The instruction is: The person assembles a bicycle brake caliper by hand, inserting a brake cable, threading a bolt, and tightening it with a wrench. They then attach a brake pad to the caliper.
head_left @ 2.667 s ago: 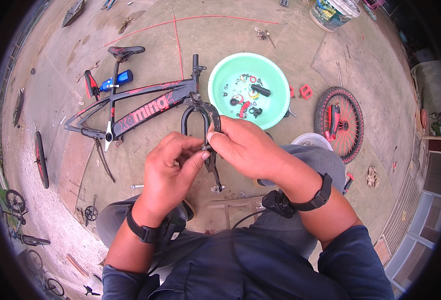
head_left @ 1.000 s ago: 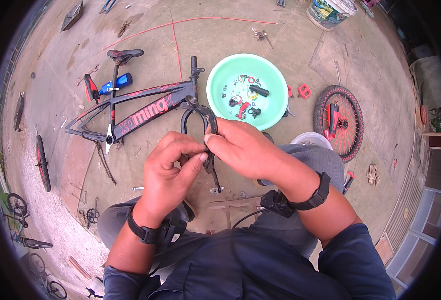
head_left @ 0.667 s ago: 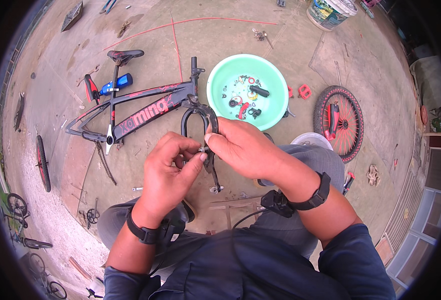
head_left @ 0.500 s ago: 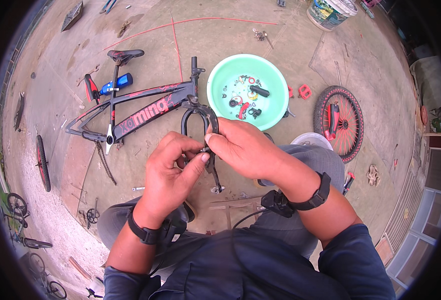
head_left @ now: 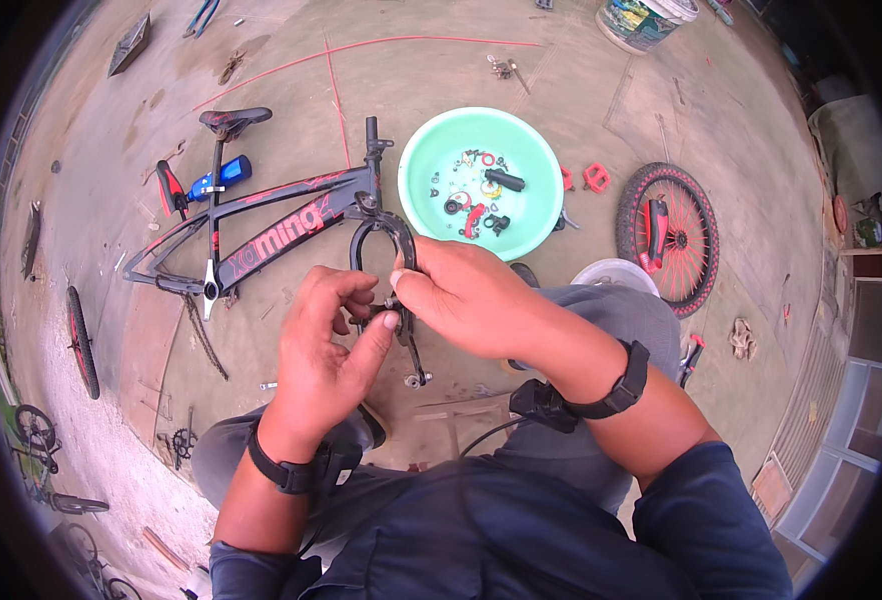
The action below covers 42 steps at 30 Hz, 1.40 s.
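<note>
My right hand (head_left: 456,290) is closed around one leg of a dark bicycle fork (head_left: 357,250), its thumb pressed along the leg. Beside that leg, my left hand (head_left: 326,345) has its fingers half curled and apart. Its thumb tip is by a small metal fitting (head_left: 392,301) on the fork; whether it touches cannot be made out. The fork's lower end, with a dropout, hangs below my hands. Just beyond lies a black and red bicycle frame (head_left: 281,240) with its saddle (head_left: 235,121) attached.
A mint-green basin (head_left: 431,135) holds small bike parts. Right of it lie a red pedal (head_left: 596,178), a spoked wheel (head_left: 631,215) and a whitish bowl (head_left: 616,270) by my knee. A chain (head_left: 206,335) and a blue bottle (head_left: 231,172) are at left, a printed bucket (head_left: 646,25) far right.
My left forefinger has lifted off the small fitting, widening the gap to the thumb. My right hand keeps its grip on the fork. The whole view has shifted slightly.
</note>
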Available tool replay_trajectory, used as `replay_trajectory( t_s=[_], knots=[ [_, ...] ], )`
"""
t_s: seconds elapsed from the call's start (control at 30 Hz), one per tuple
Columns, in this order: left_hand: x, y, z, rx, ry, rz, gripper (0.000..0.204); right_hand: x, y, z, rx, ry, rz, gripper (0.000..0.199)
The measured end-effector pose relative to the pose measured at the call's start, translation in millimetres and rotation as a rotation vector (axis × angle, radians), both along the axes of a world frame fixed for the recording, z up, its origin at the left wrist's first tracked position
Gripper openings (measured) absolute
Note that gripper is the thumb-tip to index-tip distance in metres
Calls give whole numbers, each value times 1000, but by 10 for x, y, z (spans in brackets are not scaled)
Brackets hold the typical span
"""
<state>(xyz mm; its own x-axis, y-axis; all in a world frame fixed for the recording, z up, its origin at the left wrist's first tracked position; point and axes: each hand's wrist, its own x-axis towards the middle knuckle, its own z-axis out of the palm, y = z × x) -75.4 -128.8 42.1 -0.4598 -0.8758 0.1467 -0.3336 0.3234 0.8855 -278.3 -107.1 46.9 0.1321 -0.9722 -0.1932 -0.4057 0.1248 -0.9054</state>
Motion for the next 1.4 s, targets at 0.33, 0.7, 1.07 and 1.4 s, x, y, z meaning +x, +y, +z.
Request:
replay_trajectory(
  t_s=[0.33, 0.7, 1.07, 1.4],
  knots=[
    [-10, -39, 32, -149, -114, -92, 16, 13, 7, -43, -21, 41, 24, 36],
    [11, -36, 17, -168, -134, -124, 16, 51, 15, -105, -69, 123, 23, 26],
    [23, -40, 29, -157, -127, -125, 19, 63, 13, -142, -98, 92, 19, 23],
    [35, -57, 17, -188, -150, -142, 18, 84, 16, -139, -53, 115, 28, 25]
  ],
)
